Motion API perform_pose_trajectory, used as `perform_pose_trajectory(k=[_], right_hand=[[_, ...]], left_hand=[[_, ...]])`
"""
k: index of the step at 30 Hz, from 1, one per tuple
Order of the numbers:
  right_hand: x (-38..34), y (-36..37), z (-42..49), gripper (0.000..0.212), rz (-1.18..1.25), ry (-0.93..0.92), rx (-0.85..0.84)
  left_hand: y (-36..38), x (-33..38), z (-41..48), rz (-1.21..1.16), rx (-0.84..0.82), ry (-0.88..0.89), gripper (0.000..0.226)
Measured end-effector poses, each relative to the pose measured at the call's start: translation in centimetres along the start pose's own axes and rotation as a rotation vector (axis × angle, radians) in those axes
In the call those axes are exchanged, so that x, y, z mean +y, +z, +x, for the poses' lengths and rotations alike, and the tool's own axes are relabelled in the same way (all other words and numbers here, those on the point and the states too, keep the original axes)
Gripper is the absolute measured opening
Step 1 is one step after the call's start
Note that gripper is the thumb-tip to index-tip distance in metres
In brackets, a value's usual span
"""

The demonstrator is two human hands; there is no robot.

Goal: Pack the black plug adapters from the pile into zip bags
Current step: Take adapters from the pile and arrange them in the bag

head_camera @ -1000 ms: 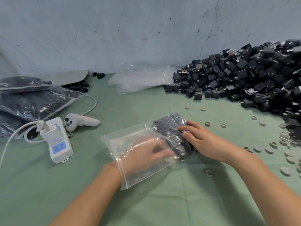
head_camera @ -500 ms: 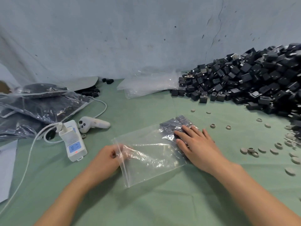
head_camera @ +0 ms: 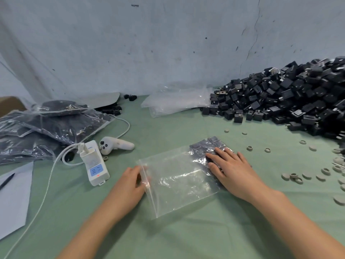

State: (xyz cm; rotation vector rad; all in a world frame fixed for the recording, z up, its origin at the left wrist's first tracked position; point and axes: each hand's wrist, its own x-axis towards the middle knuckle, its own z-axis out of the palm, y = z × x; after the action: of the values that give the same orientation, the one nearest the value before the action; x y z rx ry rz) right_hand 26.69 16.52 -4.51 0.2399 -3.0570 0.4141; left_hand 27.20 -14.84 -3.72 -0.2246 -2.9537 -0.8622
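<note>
A scuffed blue-grey wall (head_camera: 168, 43) fills the far half of the view, from 10 round to 2 o'clock. Below it a green cloth (head_camera: 186, 238) covers the work surface. The pile (head_camera: 298, 98) of black plug adapters slopes against the wall at 2 to 3 o'clock, its loose edge thinning out toward the centre. At 9 o'clock lie several filled bags (head_camera: 56, 126), dark with adapters and stacked on one another. A loose heap of empty clear bags (head_camera: 177, 101) lies at 12 o'clock and reaches the pile's left edge.

Just below centre, toward 6 o'clock, the zip bag (head_camera: 179, 184) lies flat on the cloth, with its zip edge on its 9 o'clock side. A cluster of adapters (head_camera: 205, 146) sits inside it, packed into the far corner at the bag's 1 o'clock. The right hand (head_camera: 237, 174) rests flat on that end of the bag, fingers straight and spread, pressing the adapters through the plastic. The left hand (head_camera: 128, 186) is at the zip edge, fingers curled, pinching the strip near its far end.

A sheet of paper (head_camera: 13, 199) with a pen (head_camera: 6, 181) on it lies at 8 o'clock. A white power strip (head_camera: 94, 163), with a plug and a white cable (head_camera: 49, 176), lies just left of the left hand. A white controller (head_camera: 115, 145) lies just beyond the strip. Small grey rings (head_camera: 308, 174) are scattered at 3 to 4 o'clock, near the pile.
</note>
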Motion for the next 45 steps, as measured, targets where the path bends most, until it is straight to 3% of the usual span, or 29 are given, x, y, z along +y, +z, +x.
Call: perform_pose_trajectory(k=[2,6,13,21,27,31,35,38,41,45], right_hand=[[0.0,0.0,0.1,0.051,-0.006,-0.001,-0.001],[0.1,0.1,0.2,0.050,-0.021,-0.008,0.008],[0.3,0.1,0.3,0.050,-0.017,-0.012,0.001],[0.3,0.0,0.3,0.049,-0.004,-0.012,0.002],[0.1,-0.3,0.2,0.049,0.022,-0.005,-0.017],[-0.1,-0.5,0.3,0.049,0.058,0.015,-0.008],[0.5,-1.4,0.8,0.049,0.129,0.095,0.036],[1.7,-2.2,1.1,0.051,0.207,0.179,0.041],[2.9,-2.7,1.1,0.052,0.261,0.238,0.013],[4.4,-3.2,1.0,0.052,0.320,0.307,0.045]], left_hand=[[0.4,0.4,0.2,0.003,-0.010,-0.043,0.029],[0.7,1.8,0.7,-0.238,0.023,-0.125,0.015],[0.0,2.4,0.9,-0.615,-0.017,-0.328,0.032],[-0.7,1.2,1.5,-0.480,-0.064,-0.355,0.024],[-1.9,-0.4,2.4,-0.294,0.181,-0.380,0.018],[-1.7,1.6,2.8,-0.274,0.258,-0.304,0.013],[-0.6,4.8,2.8,-0.091,0.373,0.010,0.021],[1.0,7.9,2.7,-0.087,0.246,0.210,0.023],[3.5,11.1,2.7,-0.011,0.075,0.388,0.047],[7.2,15.6,5.4,0.135,-0.076,0.441,0.061]])
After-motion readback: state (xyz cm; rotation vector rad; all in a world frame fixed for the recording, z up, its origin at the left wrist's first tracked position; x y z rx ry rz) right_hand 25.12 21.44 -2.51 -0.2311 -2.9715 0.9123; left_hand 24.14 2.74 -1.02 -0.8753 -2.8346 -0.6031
